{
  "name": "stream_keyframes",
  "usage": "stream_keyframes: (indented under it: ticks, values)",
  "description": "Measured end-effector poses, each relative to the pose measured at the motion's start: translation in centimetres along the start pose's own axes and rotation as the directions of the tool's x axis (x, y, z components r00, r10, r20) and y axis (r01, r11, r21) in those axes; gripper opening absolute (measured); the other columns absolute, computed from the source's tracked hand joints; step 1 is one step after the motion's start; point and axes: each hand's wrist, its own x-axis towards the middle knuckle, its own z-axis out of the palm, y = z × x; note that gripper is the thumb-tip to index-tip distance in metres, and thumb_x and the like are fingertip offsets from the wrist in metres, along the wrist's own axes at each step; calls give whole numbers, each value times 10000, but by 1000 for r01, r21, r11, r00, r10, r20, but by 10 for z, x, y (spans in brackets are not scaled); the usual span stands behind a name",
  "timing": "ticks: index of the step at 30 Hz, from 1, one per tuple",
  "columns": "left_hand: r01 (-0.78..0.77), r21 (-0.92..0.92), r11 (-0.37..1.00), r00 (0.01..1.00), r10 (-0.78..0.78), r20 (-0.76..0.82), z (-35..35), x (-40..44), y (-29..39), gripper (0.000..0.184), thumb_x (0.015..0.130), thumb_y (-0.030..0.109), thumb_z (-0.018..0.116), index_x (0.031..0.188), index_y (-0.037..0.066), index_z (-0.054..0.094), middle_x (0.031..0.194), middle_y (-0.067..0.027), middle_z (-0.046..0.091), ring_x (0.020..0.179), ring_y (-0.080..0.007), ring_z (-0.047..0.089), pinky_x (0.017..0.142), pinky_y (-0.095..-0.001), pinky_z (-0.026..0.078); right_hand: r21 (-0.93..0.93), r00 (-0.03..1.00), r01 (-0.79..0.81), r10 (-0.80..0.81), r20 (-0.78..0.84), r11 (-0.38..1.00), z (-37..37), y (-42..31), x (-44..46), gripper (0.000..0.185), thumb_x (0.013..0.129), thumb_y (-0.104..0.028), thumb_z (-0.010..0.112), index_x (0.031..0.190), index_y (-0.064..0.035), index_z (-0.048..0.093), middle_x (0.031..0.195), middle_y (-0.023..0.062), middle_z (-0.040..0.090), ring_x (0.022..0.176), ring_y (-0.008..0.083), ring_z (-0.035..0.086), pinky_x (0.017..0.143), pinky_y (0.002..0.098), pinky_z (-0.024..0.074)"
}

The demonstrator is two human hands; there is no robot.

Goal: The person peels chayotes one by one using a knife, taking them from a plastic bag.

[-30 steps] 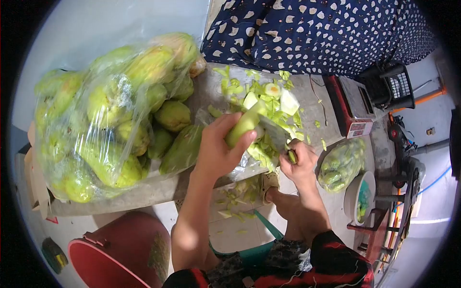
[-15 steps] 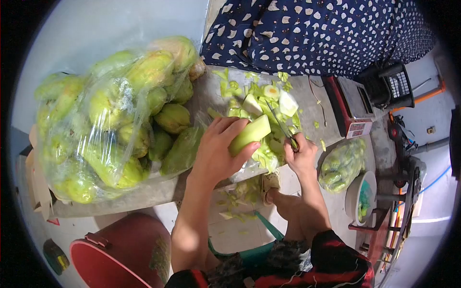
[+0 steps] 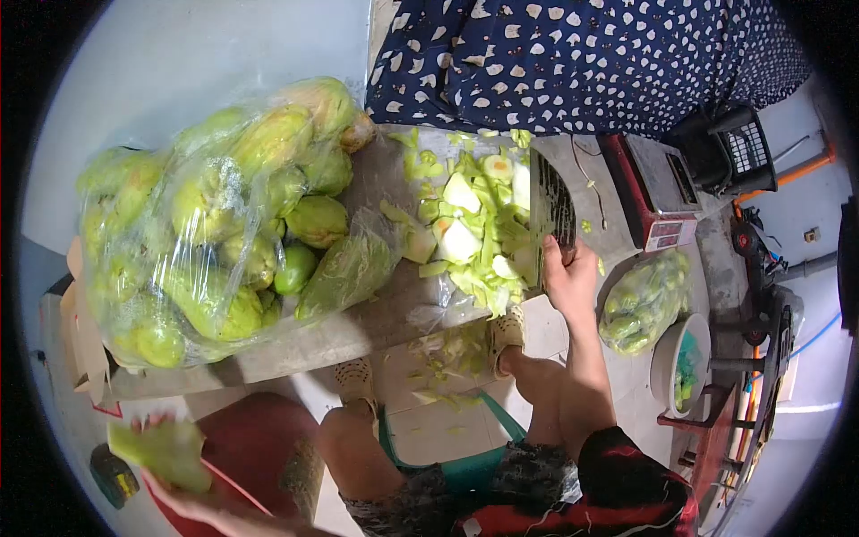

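My left hand (image 3: 165, 488) is at the lower left, over the red bucket (image 3: 259, 447), blurred by motion, with a peeled green piece (image 3: 165, 452) in its grasp. My right hand (image 3: 570, 273) grips a knife (image 3: 552, 201), whose wide dark-streaked blade lies at the right side of the peelings. Green peelings (image 3: 488, 215) and pale cut chunks (image 3: 458, 242) are heaped on the grey counter (image 3: 358, 336). To the left, a large clear plastic bag (image 3: 215, 215) holds several green fruits. One long green fruit (image 3: 349, 268) sits under plastic beside it.
A red scale (image 3: 649, 192) and black basket (image 3: 738, 152) stand at the right. Below them are a bag of green pieces (image 3: 644, 300) and a white tub (image 3: 684, 362). Patterned dark cloth (image 3: 573, 63) hangs behind the counter. Peelings (image 3: 447, 358) lie on the floor.
My left hand has moved from the peelings down and left over the bucket, carrying the peeled piece. My right hand has shifted slightly up and right, and the knife blade has turned flatter.
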Motion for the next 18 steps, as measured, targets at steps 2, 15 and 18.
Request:
stream_keyframes:
  ticks: [2,15,18]
  values:
    - [15,210,978,990,14,-138,-95,21,6,541,981,355,405,1389,2,433,1270,-185,543,1139,-248,570,956,-387,466,100,999,-44,43,19,994,3,9,1,315,896,-199,655,686,-5,521,489,-22,381,479,61,321,434,282,274]
    - [687,448,571,697,-693,-186,-190,-41,-71,441,992,280,422,1307,-13,519,1235,-175,578,1104,-269,571,941,-377,442,294,990,-126,141,-29,948,-1,17,10,347,947,-182,602,657,-84,438,477,24,451,373,112,429,367,273,338]
    - [45,780,624,992,-122,41,-149,-18,-62,460,1005,269,472,1312,-73,484,1273,-174,562,1151,-283,538,973,-384,415,333,986,-146,164,-26,932,-7,17,12,345,949,-179,597,664,-89,425,496,22,456,386,111,442,374,272,345]
